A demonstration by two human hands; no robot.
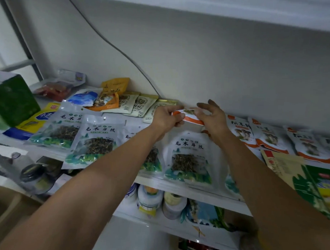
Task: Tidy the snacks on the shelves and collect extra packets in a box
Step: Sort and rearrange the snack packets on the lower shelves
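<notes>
head view: the white and green packets (189, 155) lying along the front of the shelf (177, 183) carry the writing "毛木耳丝". the orange-edged packets (268, 137) on the right show mushrooms and a name that begins with "松茸"; the rest is too blurred to read. both bare arms reach to the back of the shelf, close to the wall. the left hand (167, 118) curls its fingers round the left end of one orange-edged packet (189, 114), which is there at the back. the right hand (212, 117) is at the packet's right end, fingers spread and loosely bent; whether it pinches the packet, i cannot tell.
</notes>
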